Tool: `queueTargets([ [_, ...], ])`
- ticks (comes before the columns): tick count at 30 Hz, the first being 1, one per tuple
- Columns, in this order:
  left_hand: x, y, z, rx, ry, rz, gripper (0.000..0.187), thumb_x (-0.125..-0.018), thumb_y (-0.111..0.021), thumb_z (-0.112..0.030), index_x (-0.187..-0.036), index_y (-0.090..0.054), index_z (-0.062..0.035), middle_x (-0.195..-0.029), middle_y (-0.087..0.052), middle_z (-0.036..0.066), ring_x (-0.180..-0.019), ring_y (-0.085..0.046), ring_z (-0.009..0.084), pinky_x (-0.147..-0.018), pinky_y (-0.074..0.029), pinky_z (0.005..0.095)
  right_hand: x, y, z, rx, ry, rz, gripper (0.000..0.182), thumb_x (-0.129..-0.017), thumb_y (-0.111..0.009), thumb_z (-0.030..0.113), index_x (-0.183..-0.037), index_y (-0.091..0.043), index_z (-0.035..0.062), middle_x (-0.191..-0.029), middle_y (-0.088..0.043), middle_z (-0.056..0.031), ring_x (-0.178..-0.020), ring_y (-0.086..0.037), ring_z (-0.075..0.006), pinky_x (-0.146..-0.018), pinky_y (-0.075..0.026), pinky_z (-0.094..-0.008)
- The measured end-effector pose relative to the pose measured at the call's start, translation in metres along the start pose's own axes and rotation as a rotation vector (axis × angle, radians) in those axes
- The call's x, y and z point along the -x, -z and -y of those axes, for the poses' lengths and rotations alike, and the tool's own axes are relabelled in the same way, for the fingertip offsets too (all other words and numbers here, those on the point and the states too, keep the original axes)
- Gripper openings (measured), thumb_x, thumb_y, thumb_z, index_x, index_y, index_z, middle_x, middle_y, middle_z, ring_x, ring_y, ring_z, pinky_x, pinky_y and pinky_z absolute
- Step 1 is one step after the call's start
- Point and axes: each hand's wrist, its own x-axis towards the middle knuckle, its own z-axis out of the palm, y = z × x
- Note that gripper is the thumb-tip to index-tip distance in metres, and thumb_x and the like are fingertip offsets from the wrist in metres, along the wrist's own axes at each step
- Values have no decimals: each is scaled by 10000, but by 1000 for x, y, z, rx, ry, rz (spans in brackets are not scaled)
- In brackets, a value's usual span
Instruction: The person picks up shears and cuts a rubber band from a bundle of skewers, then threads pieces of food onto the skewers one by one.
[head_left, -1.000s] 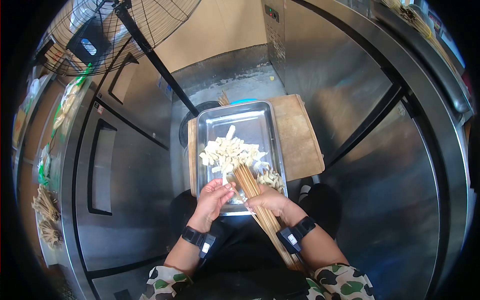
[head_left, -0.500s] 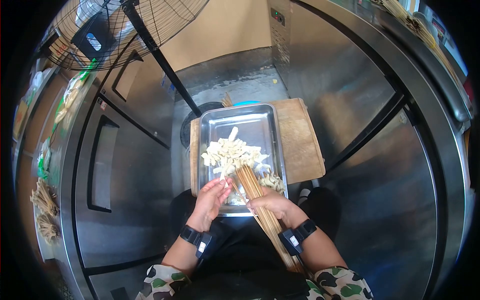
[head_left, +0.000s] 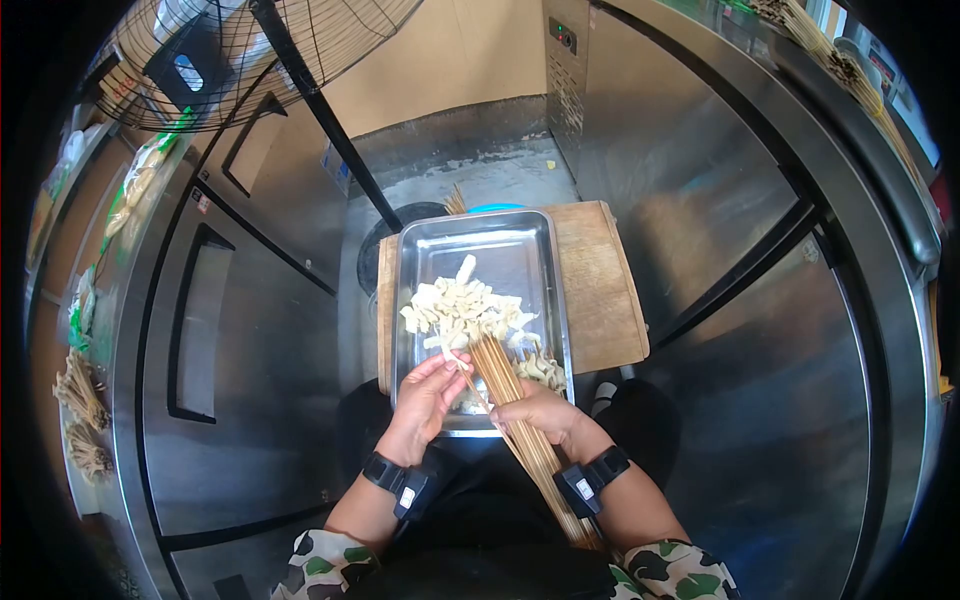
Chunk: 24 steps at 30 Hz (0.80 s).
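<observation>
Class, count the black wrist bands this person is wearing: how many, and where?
2: one wrist band behind the left hand, another behind the right hand.

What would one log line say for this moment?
left hand: pinching food piece | right hand: gripping skewers | tray: on wooden board

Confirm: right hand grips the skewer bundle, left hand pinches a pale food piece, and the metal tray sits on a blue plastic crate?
Not quite. In the head view the metal tray sits on a wooden board, not a blue crate. The rest holds: the right hand grips the skewer bundle, and the left hand pinches a pale food piece.
</observation>
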Motion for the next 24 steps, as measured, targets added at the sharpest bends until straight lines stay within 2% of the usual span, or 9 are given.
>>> queueTargets([
  [6,4,-4,-1,-114,-65,-51,165,-874,-552,-33,-1029,-598,-5,-1015,-638,90,-923,-619,170,-814,-496,249,-3,1,-3,16,-2,-12,193,-721,-650,41,-890,-557,44,-696,-557,-26,-603,-551,-121,-554,-452,-245],
  [15,-1,-3,13,-111,-161,-107,132,-875,-552,-27,-995,-594,7,-989,-639,125,-891,-629,195,-784,-517,267,-3,-1,-2,61,-7,-30,236,-708,-658,35,-916,-547,35,-697,-565,-32,-595,-560,-121,-543,-463,-249],
  [24,2,-3,8,18,-72,-82,138,-892,-540,-56,-1001,-578,19,-989,-635,130,-910,-624,209,-824,-507,273,-3,-1,0,80,-8,-23,242,-726,-646,38,-947,-547,37,-725,-560,-34,-611,-557,-117,-540,-459,-242],
])
